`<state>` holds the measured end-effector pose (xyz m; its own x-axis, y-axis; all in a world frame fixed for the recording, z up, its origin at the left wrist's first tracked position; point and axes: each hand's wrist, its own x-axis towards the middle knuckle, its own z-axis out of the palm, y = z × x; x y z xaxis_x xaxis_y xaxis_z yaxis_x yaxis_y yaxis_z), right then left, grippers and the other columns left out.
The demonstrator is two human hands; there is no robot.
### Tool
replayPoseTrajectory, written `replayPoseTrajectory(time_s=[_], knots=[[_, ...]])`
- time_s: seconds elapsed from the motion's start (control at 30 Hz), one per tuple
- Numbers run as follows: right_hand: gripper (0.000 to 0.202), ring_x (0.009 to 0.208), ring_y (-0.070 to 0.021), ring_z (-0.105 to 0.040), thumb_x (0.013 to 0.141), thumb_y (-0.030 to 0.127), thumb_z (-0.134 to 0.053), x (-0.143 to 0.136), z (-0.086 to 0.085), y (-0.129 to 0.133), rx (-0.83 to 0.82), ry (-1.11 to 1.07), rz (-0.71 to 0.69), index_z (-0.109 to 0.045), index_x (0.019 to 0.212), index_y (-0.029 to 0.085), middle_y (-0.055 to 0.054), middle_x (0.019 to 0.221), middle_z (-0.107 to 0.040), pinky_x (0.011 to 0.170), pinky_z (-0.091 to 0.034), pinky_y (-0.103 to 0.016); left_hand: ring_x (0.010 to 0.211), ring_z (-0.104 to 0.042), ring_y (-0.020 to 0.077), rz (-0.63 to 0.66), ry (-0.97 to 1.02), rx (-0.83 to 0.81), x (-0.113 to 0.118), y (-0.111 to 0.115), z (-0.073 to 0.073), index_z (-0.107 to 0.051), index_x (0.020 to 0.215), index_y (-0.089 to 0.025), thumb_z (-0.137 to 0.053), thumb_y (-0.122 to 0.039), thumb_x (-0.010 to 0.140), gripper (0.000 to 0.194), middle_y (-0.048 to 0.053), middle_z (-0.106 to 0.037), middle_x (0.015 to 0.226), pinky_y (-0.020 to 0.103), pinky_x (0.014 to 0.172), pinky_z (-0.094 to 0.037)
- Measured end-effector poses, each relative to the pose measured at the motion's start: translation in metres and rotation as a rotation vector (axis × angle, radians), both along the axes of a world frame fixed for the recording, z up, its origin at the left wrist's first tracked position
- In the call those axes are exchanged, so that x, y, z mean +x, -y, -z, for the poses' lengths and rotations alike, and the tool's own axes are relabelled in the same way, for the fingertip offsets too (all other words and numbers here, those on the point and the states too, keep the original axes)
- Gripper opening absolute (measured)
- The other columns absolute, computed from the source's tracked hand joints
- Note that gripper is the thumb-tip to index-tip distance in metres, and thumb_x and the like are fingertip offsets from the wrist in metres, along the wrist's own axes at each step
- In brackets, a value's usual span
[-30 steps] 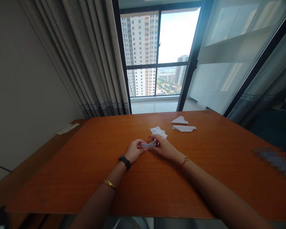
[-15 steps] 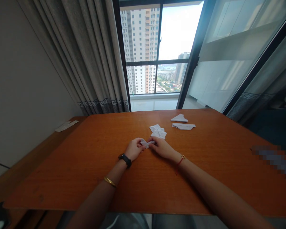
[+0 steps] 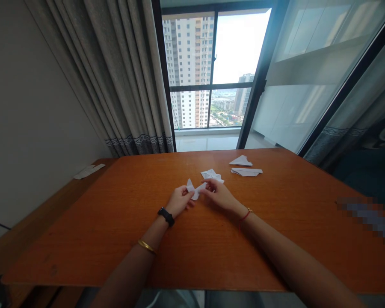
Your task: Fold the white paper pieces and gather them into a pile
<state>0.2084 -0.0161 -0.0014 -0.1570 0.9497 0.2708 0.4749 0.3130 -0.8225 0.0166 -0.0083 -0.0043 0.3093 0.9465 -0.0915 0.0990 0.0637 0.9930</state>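
A small folded white paper (image 3: 195, 193) is between my two hands, above the wooden table. My left hand (image 3: 179, 200) pinches its left side between thumb and fingers. The fingers of my right hand (image 3: 218, 194) are closed on its right side. Just beyond my right hand, a flat folded paper with pointed corners (image 3: 211, 174) lies on the table, partly covered by the fingers.
Farther back on the orange-brown table (image 3: 131, 265) lie a triangular folded paper (image 3: 241, 161) and a long folded paper (image 3: 246, 172). White strips (image 3: 89, 171) rest on a ledge at the left. A blurred patch (image 3: 368, 216) is at the right.
The paper in my hands has been lifted and tilted, and its wing-like flaps now stand up more visibly. My right hand has risen slightly and covers part of the pointed paper.
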Motion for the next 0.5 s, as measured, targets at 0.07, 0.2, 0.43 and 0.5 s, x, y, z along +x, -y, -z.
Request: replayPoseTrajectory(time_s=[0.07, 0.2, 0.43, 0.5], knots=[[0.036, 0.072, -0.0163, -0.056, 0.08, 0.041, -0.059, 0.014, 0.0, -0.008, 0.049, 0.1, 0.182, -0.06, 0.107, 0.018, -0.005, 0.088, -0.063, 0.066, -0.043, -0.028, 0.056, -0.067, 0.0146, -0.093, 0.081, -0.066, 0.0, -0.002, 0.0, -0.05, 0.092, -0.014, -0.062, -0.034, 0.08, 0.026, 0.009, -0.068, 0.086, 0.017, 0.038, -0.042], [0.04, 0.093, -0.0272, -0.055, 0.07, 0.046, -0.068, 0.045, 0.007, -0.022, 0.058, 0.428, 0.489, -0.066, 0.096, 0.016, -0.016, 0.103, -0.059, 0.075, -0.041, -0.034, 0.063, -0.07, 0.0165, -0.163, 0.236, -0.168, -0.001, -0.002, -0.004, -0.046, 0.099, -0.016, -0.057, -0.03, 0.085, 0.023, 0.012, -0.069, 0.096, 0.021, 0.047, -0.051], [0.032, 0.063, -0.0162, -0.052, 0.056, 0.036, -0.076, 0.061, 0.021, -0.037, -0.087, 0.099, 0.406, -0.059, 0.076, 0.018, -0.002, 0.072, -0.059, 0.058, -0.035, -0.027, 0.068, -0.071, 0.0178, -0.157, 0.325, -0.205, 0.0, 0.001, -0.004, -0.047, 0.104, -0.016, -0.056, -0.027, 0.087, 0.022, 0.013, -0.069, 0.1, 0.024, 0.054, -0.055], [0.03, 0.058, -0.0137, -0.05, 0.058, 0.036, -0.075, 0.065, 0.021, -0.041, -0.09, -0.012, 0.376, -0.055, 0.073, 0.018, 0.001, 0.065, -0.056, 0.054, -0.034, -0.025, 0.068, -0.071, 0.018, -0.17, 0.347, -0.209, 0.0, 0.001, -0.005, -0.048, 0.103, -0.016, -0.057, -0.027, 0.087, 0.022, 0.013, -0.069, 0.099, 0.023, 0.054, -0.055]])
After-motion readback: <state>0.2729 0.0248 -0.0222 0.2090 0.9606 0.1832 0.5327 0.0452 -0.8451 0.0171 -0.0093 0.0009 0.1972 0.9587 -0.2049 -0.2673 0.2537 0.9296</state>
